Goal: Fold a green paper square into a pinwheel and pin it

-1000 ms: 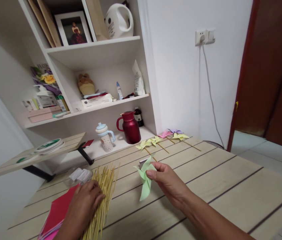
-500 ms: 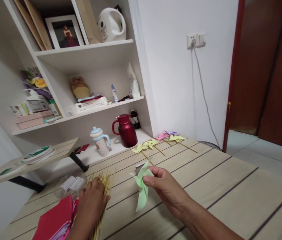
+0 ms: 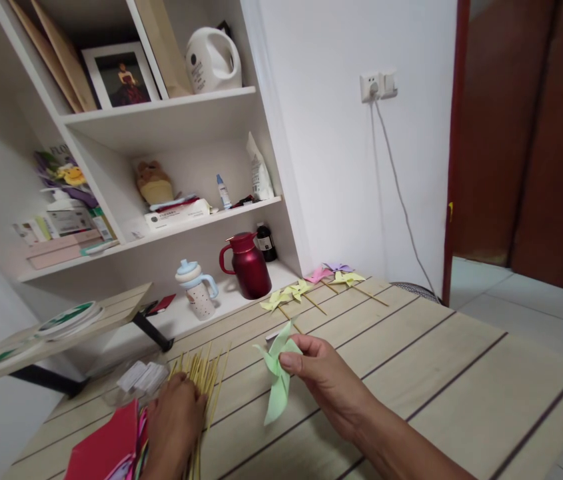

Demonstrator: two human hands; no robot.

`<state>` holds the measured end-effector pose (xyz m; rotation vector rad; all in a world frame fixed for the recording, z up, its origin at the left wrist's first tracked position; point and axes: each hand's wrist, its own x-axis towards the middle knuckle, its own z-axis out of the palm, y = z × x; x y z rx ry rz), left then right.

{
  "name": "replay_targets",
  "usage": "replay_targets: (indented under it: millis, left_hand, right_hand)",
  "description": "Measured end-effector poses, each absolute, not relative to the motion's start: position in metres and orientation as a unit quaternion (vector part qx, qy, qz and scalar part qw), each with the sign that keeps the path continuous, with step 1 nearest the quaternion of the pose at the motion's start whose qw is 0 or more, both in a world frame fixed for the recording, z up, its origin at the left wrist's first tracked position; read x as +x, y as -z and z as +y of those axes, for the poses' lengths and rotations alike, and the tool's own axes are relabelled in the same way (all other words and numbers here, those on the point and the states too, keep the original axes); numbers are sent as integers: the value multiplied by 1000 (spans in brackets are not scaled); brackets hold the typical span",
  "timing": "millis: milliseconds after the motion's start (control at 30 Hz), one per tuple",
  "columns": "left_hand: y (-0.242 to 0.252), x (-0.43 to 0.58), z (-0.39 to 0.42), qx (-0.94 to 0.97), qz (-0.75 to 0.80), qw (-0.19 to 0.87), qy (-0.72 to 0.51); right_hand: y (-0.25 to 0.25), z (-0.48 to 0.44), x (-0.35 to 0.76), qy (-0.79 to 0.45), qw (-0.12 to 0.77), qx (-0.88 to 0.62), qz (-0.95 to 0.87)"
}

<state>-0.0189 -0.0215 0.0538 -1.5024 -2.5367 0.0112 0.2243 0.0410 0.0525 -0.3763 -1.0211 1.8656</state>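
Note:
A light green paper pinwheel (image 3: 277,377) is pinched between the thumb and fingers of my right hand (image 3: 324,377), above the slatted table. On the left, my left hand (image 3: 177,413) lies over a bundle of thin wooden sticks (image 3: 206,373); its fingertips are hidden, so whether it grips any stick is unclear. Red paper sheets (image 3: 104,443) are stacked beside my left wrist. Farther back lie finished pinwheels on sticks: yellow ones (image 3: 274,301), a pink one (image 3: 319,274) and a purple one (image 3: 340,267).
A clear container with white pieces (image 3: 142,375) sits left of the sticks. A small raised wooden stand (image 3: 126,303) is at the left. Behind the table, a shelf holds a light blue-lidded cup (image 3: 198,293) and a red jug (image 3: 251,267).
My left hand has shifted slightly left and down over the sticks. The view has moved a little, and my right hand still holds the green pinwheel.

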Motion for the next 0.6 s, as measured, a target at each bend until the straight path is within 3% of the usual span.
replay_targets:
  millis: [400,600]
  left_hand:
    - [-64,-13,-28,-502,-849,163,29]
    - [-61,-2,-20,-523,-841,133,31]
  right_hand:
    - [-53,40,225,-769,470,-137,-411]
    - [-55,40,225,-772,470,-136,-406]
